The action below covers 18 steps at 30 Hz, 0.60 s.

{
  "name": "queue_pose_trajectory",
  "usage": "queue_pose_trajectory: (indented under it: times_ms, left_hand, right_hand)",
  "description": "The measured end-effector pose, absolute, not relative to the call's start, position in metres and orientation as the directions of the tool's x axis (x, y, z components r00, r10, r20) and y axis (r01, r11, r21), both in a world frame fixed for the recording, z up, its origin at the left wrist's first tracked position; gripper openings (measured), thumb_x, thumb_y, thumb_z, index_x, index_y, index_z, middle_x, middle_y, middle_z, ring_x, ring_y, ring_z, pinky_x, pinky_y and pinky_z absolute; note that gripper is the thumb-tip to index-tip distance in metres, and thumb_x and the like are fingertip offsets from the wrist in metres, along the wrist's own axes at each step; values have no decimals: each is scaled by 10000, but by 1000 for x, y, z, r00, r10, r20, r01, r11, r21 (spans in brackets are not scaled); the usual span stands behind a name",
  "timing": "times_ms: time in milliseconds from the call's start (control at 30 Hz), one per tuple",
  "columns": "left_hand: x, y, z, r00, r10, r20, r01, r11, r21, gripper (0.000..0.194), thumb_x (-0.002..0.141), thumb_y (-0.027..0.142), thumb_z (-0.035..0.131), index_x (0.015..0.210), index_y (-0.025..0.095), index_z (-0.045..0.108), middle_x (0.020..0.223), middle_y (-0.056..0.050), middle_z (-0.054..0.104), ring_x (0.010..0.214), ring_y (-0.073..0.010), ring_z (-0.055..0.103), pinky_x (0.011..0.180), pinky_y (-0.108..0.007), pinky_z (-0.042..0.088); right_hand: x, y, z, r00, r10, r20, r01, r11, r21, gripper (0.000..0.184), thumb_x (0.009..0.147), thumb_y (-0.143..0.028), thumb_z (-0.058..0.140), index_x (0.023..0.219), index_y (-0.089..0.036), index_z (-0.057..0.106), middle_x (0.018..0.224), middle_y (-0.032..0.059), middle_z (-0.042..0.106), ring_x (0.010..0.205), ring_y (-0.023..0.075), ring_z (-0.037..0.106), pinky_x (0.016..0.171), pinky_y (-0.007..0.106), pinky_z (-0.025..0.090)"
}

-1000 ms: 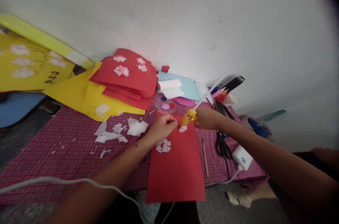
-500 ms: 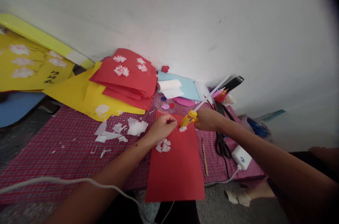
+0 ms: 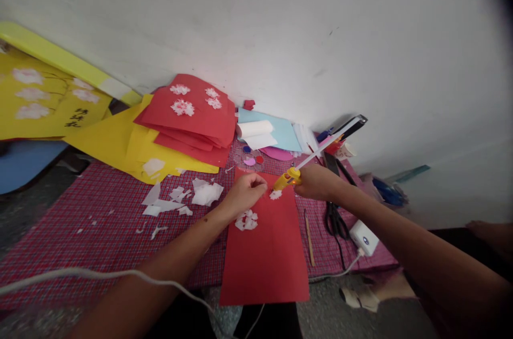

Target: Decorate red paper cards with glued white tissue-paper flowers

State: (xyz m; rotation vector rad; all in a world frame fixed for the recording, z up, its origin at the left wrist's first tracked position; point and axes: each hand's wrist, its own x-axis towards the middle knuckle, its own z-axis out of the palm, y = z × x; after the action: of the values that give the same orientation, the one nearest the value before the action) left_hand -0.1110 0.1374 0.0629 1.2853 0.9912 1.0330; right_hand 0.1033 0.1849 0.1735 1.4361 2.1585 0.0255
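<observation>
A yellow hot glue gun with a long white glue stick rising from its back is gripped in my right hand. Its nozzle points down at a small white paper flower on the red sheet. My left hand hovers or rests over the sheet just left of the nozzle, thumb and fingers closed together; whatever they may pinch is too small to make out. Below that hand lies a larger cluster of white paper petals.
Torn white paper scraps lie on the checked cloth at left. Behind them are red sheets with flowers and yellow sheets. Black scissors, a wooden stick and a white power box sit at right. A white cable crosses in front.
Both hands keep nearly the same place over the red sheet. The glue stick in the gun has tilted slightly lower to the right.
</observation>
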Motion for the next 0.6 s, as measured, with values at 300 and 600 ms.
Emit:
queue_pose_trajectory:
  times_ms: [300, 600]
  left_hand:
    - [-111, 137, 66, 257, 967, -1, -28, 8, 1000, 128, 798, 269, 557, 803, 180, 649, 749, 11, 646, 666, -124, 550, 615, -227, 394]
    - [-112, 137, 66, 250, 968, -3, -17, 7, 1000, 140, 804, 293, 576, 808, 181, 660, 754, 1, 659, 677, -138, 564, 620, -237, 403]
  right_hand:
    - [98, 188, 171, -303, 846, -439, 821, 466, 330, 267, 806, -262, 547, 969, -153, 729, 948, 153, 748, 868, 278, 701, 705, 308, 458]
    - [84, 170, 180, -297, 871, -390, 810, 447, 380, 226, 831, -226, 546, 962, -147, 712, 928, 176, 741, 839, 294, 703, 674, 327, 456]
